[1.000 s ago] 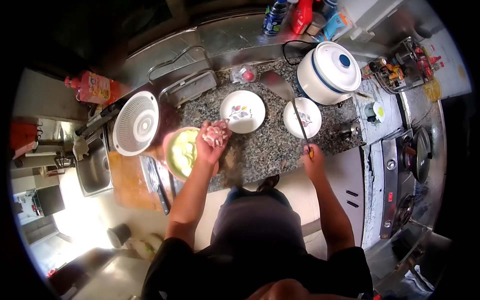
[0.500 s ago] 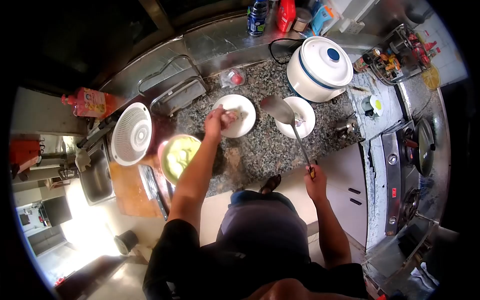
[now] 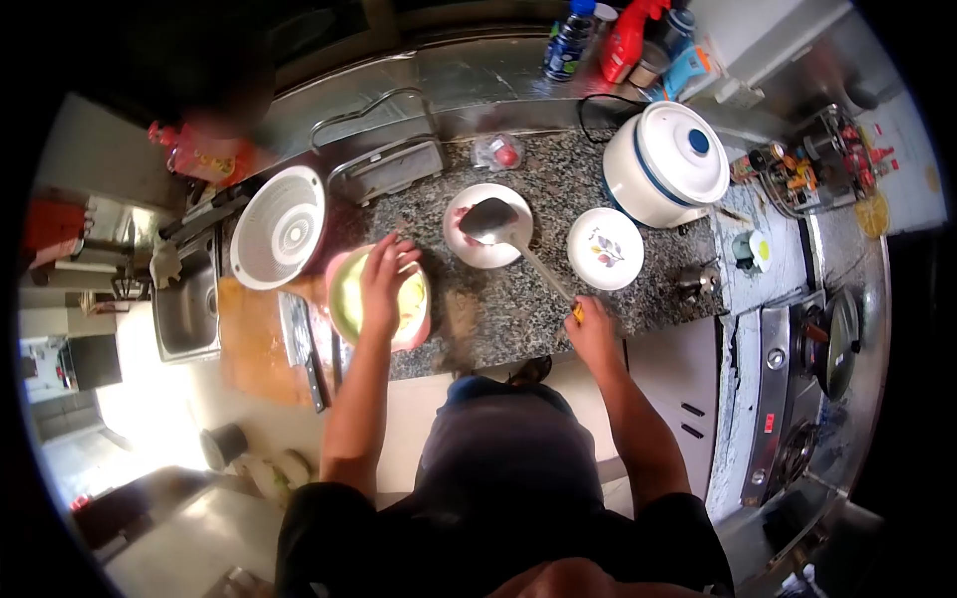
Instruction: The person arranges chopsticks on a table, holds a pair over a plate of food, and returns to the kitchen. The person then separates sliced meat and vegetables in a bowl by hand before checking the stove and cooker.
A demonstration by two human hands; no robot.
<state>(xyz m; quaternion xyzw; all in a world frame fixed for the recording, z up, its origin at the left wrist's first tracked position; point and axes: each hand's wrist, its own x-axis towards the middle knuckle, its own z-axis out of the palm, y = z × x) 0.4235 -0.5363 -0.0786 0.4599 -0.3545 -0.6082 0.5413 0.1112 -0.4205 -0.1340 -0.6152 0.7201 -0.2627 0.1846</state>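
Observation:
My left hand (image 3: pixel 385 277) hovers over the right side of a pink-rimmed bowl (image 3: pixel 423 329) that holds pale green pieces in it. Its fingers are spread, and I see nothing held in them. A long-handled wok spatula (image 3: pixel 538 267) is gripped near its handle end by my right hand (image 3: pixel 594 331). The spatula's metal head lies over a white plate (image 3: pixel 486 257), covering part of some reddish, meat-like pieces (image 3: pixel 462 221). To the right sits a second white plate (image 3: pixel 606 269) with a printed leaf pattern.
Behind the plates stands a white lidded pot (image 3: pixel 638 179), with a small clear package (image 3: pixel 497 152) to its left. A white colander (image 3: pixel 315 221), a cleaver (image 3: pixel 297 329) on a wooden board (image 3: pixel 249 359) and a sink (image 3: pixel 189 329) are on the left. A stove (image 3: pixel 770 399) is at right.
My left hand has gone from the left plate to above the bowl, its fingers now spread. The spatula head has swung left from the patterned plate to the left plate. The camera view has shifted.

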